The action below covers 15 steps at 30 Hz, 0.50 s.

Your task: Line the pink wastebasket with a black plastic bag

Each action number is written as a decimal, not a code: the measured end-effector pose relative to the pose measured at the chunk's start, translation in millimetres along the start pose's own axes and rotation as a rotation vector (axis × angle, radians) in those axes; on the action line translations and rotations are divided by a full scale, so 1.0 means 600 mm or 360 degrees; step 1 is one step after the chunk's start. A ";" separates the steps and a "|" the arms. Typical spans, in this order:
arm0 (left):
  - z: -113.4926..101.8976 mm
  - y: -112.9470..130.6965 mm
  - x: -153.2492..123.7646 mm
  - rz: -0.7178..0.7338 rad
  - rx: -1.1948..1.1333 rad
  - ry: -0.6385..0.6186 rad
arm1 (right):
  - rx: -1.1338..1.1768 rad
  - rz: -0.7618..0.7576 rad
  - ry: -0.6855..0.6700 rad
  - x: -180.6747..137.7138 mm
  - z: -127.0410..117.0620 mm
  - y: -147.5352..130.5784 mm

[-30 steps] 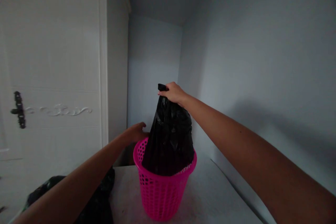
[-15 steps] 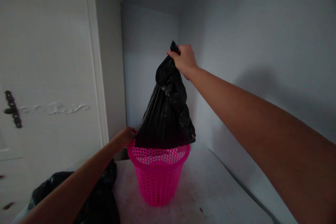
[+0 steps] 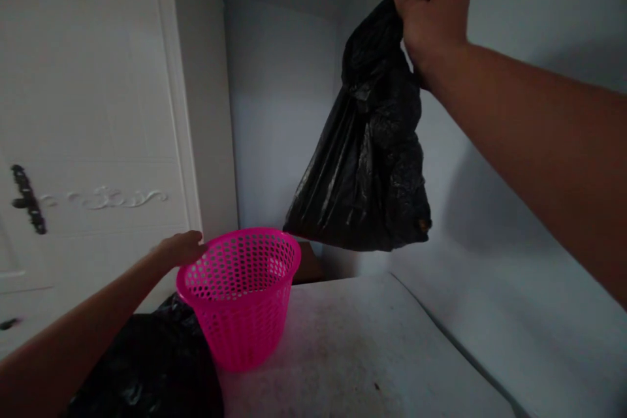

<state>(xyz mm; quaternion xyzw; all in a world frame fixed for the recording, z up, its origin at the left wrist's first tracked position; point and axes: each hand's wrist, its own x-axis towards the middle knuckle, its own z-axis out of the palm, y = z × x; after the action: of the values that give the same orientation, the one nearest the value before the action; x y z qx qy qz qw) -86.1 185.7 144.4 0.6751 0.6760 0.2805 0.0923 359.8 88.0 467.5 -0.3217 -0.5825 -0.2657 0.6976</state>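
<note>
My right hand (image 3: 435,13) is closed around the bunched top of a black plastic garbage bag (image 3: 362,157). The bag hangs in the air to the right of a bright pink plastic basket (image 3: 240,333), its bottom a little higher than much of the rim. A small brownish spot shows at the bag's lower right corner. My left hand (image 3: 181,249) grips the basket's rim on its left side; its fingertips are partly hidden. Through the holes and open top, the inside of the basket looks bare. The basket leans slightly on a white surface.
Another black plastic bag (image 3: 151,366) lies at the lower left, beneath my left forearm. A white door or cabinet (image 3: 108,111) with a dark handle (image 3: 28,199) stands on the left. Pale walls meet behind the stained white surface (image 3: 353,339). A brown object (image 3: 308,264) shows behind the basket.
My right hand has lifted the garbage bag up and to the right, away from above the basket. My left hand has shifted the basket to the left and tilted it.
</note>
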 end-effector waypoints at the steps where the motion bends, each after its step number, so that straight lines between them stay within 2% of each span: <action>1: -0.007 0.015 -0.003 0.0033 0.0030 0.0066 | 0.0020 0.0041 -0.0088 -0.011 -0.007 -0.002; 2: -0.012 0.039 -0.010 0.0081 0.0042 0.0138 | 0.0053 0.0096 -0.0208 -0.026 -0.014 -0.003; 4: -0.019 0.113 -0.035 0.0245 -0.0026 0.0249 | 0.0146 0.0255 -0.0496 -0.059 -0.026 -0.005; 6: -0.015 0.214 -0.073 0.0550 -0.0515 0.0284 | 0.0225 0.0454 -0.0728 -0.095 -0.037 -0.006; 8: 0.002 0.323 -0.116 0.0813 -0.1041 0.0070 | 0.0281 0.0588 -0.0900 -0.130 -0.047 -0.007; 11: 0.053 0.461 -0.166 0.0966 -0.1736 -0.0084 | 0.0384 0.0725 -0.1241 -0.174 -0.062 -0.005; 13: 0.093 0.518 -0.182 0.1122 -0.1965 -0.0298 | 0.0428 0.0795 -0.1450 -0.200 -0.073 0.002; 15: 0.131 0.544 -0.185 0.1091 -0.2110 -0.0344 | 0.0440 0.0845 -0.1550 -0.224 -0.087 0.014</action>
<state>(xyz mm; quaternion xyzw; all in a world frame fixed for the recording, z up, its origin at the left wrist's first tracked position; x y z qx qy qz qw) 242.4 75.9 215.9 0.6746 0.1050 0.5737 0.4525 375.3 53.0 328.2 -0.4480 -0.7654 0.1762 0.4271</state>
